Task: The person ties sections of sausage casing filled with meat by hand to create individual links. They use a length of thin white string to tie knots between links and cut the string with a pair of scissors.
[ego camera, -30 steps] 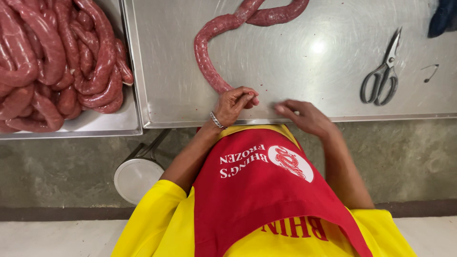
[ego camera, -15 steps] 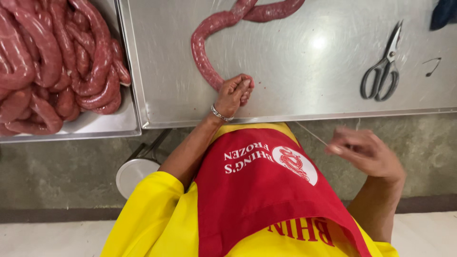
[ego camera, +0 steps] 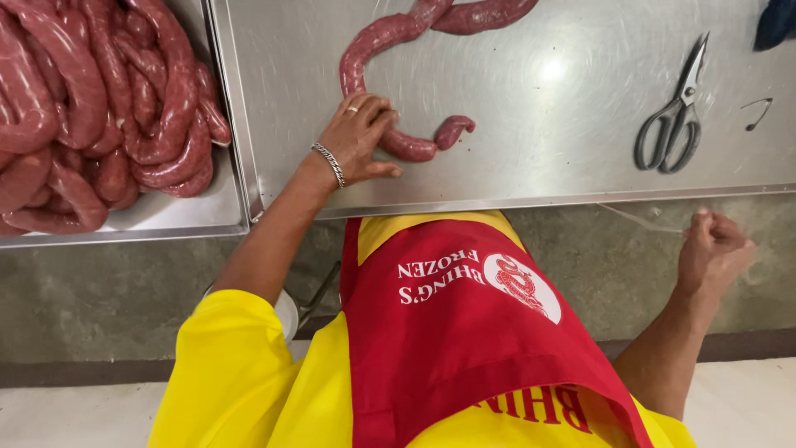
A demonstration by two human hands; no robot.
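Observation:
My left hand point(ego camera: 358, 137), with a ring and a silver bracelet, presses down on a long dark-red sausage point(ego camera: 369, 46) that curves across the steel table point(ego camera: 539, 99). Its fingers curl over the sausage near the end. A short tied-off end piece point(ego camera: 454, 129) sticks out just right of the fingers. My right hand point(ego camera: 713, 249) is clenched in a fist below the table's front edge, off to the right. It holds a thin pale string point(ego camera: 634, 218) that runs taut back toward the table edge.
A steel tray point(ego camera: 235, 170) at the left is heaped with several coiled sausages point(ego camera: 99, 99). Metal scissors point(ego camera: 676, 116) lie on the table's right part, with a small dark hook point(ego camera: 756, 112) beside them and a blue object point(ego camera: 775, 21) at the top right corner.
My right hand left the table edge and moved down and to the right, pulling the string out. My left hand stayed on the sausage, whose end now curls out as a short nub.

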